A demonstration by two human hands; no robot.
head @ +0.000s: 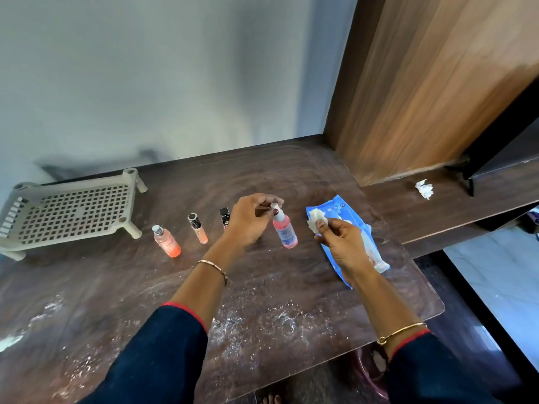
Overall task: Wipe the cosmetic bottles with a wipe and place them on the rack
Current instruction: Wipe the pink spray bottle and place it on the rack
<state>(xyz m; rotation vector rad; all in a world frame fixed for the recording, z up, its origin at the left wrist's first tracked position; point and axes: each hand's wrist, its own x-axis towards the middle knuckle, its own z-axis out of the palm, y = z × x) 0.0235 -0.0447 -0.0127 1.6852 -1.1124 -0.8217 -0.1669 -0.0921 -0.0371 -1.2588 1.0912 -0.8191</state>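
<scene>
Your left hand (250, 218) pinching the pink spray bottle (284, 231) by its top above the worktop (262, 287), your right hand (339, 239) closed on a white wipe (316, 218), empty rack (73, 211) far left

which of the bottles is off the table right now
The pink spray bottle, the rightmost one: the left hand holds it up by its white top. The other three bottles stand on the table, untouched.
</scene>
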